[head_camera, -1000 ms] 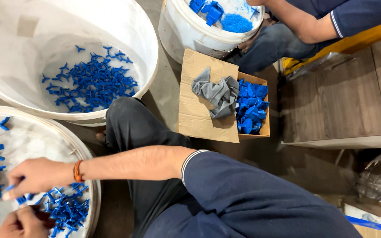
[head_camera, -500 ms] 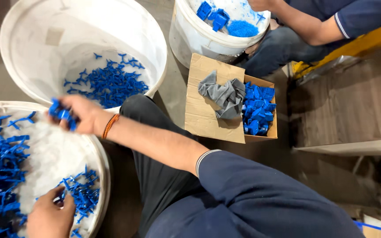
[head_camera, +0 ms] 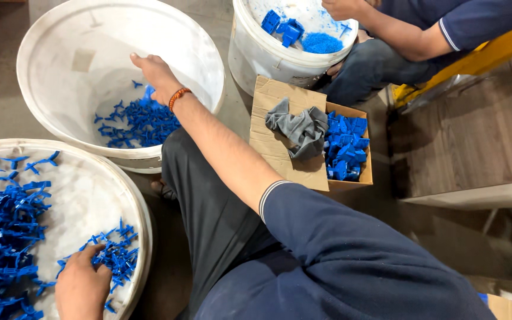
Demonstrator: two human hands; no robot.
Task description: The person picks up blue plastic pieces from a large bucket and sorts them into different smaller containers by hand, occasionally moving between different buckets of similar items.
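The big tubs (head_camera: 54, 53) were white, and the little plastic bits (head_camera: 140, 121) inside were bright blue. Beside the far tub, a brown cardboard box (head_camera: 280, 148) held a grey rag (head_camera: 297, 127) (more blue bits lay next to it). The wristband (head_camera: 178, 96) was orange.

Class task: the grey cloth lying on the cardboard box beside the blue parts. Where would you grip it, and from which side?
Pinch the grey cloth at its raised, bunched folds near the middle, coming from above. It lies crumpled on the box flap, so the folds stand up while its edges lie flat.
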